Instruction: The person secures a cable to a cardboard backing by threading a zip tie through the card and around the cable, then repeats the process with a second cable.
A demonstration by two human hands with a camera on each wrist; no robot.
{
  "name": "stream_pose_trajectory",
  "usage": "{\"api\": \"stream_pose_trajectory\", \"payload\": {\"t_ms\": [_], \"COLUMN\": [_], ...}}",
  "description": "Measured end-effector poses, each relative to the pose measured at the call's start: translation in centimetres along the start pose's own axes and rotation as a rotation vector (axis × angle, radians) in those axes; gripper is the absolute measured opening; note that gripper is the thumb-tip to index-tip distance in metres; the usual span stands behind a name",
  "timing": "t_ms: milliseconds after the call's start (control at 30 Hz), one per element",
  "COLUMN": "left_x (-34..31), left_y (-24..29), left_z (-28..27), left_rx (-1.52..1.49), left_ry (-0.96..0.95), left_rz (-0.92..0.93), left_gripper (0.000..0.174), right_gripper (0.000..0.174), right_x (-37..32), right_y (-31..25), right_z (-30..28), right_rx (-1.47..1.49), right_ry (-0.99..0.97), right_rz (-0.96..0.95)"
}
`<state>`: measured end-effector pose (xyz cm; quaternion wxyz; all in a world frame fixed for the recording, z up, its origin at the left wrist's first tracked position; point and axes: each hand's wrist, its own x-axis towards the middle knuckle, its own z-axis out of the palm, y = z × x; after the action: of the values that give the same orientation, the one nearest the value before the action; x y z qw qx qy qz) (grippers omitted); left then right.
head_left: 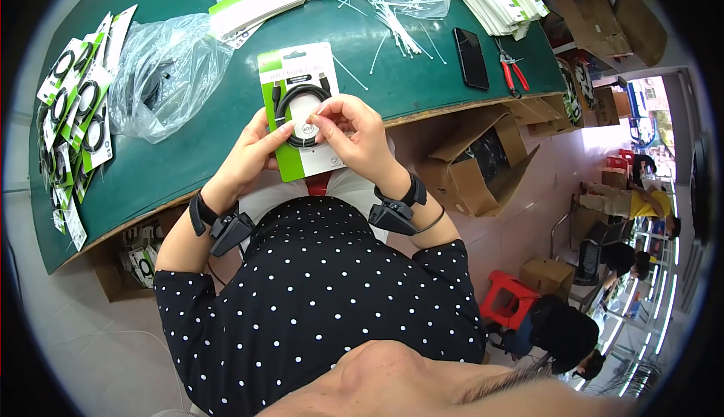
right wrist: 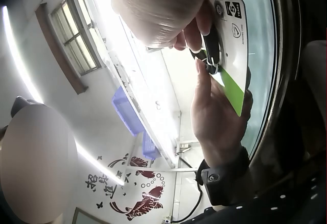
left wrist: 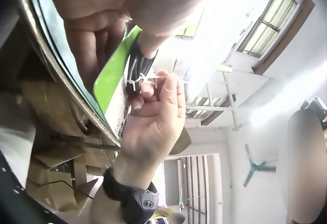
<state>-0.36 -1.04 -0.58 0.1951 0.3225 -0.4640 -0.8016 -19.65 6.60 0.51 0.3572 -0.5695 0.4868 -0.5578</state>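
Observation:
A green and white card (head_left: 324, 62) with a coiled black cable (head_left: 285, 103) on its front is held over the table's front edge. The left hand (head_left: 253, 148) grips the card's left side, its thumb on the cable. At the coil's right side, the right hand (head_left: 354, 136) pinches a thin white tie between thumb and finger. In the left wrist view the white tie (left wrist: 143, 77) passes round the black cable, its end running to the right hand (left wrist: 153, 117). The right wrist view shows the left hand (right wrist: 219, 117) behind the card (right wrist: 237, 45).
On the green table (head_left: 204, 145) lie carded cables (head_left: 83, 108) at left, a plastic bag (head_left: 162, 70), a card stack (head_left: 256, 8), loose white ties (head_left: 400, 32), a phone (head_left: 470, 58) and red-handled pliers (head_left: 513, 70). Cardboard boxes (head_left: 479, 168) stand below at right.

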Motion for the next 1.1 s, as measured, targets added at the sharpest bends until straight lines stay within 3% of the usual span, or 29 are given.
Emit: {"api": "stream_pose_trajectory", "payload": {"t_ms": [300, 600, 733, 833, 867, 967, 1100], "left_x": [0.0, 0.0, 0.2, 0.6, 0.8, 0.9, 1.0], "left_y": [0.6, 0.6, 0.5, 0.0, -0.3, -0.5, -0.5], "left_z": [0.4, -0.1, 0.2, -0.4, -0.7, -0.8, -0.2], "left_rx": [0.048, 0.157, 0.150, 0.169, 0.201, 0.292, 0.423], "left_ry": [0.045, 0.049, 0.080, 0.108, 0.113, 0.132, 0.166], "left_rz": [0.021, 0.032, 0.071, 0.150, 0.210, 0.287, 0.343], "left_gripper": [0.050, 0.048, 0.045, 0.043, 0.042, 0.041, 0.040], "right_gripper": [0.010, 0.009, 0.006, 0.006, 0.006, 0.008, 0.019], "right_x": [-0.1, -0.1, 0.2, -0.5, -0.5, -0.6, -1.1], "right_y": [0.1, 0.9, -0.1, -1.3, -1.3, -0.9, 0.4], "right_z": [0.4, 0.9, 0.5, -0.8, -1.1, -1.6, -1.3], "right_rx": [-0.038, 0.109, -0.155, 0.073, 0.076, 0.449, 0.643], "right_ry": [0.017, 0.059, 0.028, -0.212, -0.214, -0.320, -0.262], "right_rz": [-0.209, -0.170, -0.350, 0.128, 0.127, 0.410, 0.502]}}
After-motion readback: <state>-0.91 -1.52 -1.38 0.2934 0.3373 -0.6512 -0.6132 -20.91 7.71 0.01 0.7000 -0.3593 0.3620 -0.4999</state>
